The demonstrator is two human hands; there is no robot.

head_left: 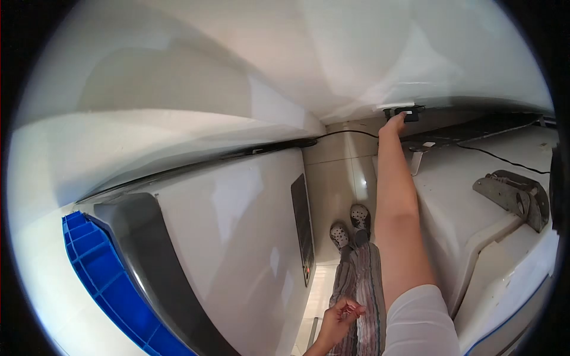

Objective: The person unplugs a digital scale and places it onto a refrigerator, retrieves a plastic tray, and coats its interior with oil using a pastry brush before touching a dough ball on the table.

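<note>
My right hand [393, 123] reaches far forward to the wall, its fingers closed around a black plug or adapter [407, 114] at a white wall outlet [395, 106]. Part of the adapter is hidden by the fingers. My left hand [342, 314] is low in front of my legs, its fingers curled together near the striped trousers [363, 285]. Whether anything small is between those fingers cannot be made out. A black cable [347, 132] runs along the floor behind the right wrist.
On the left stands a white appliance [225, 219] with a dark control panel [302, 228] and a blue plastic piece [110, 270]. To the right is another white appliance [445, 196] with a metal hinge [516, 199]. Tiled floor [326, 184] lies between them.
</note>
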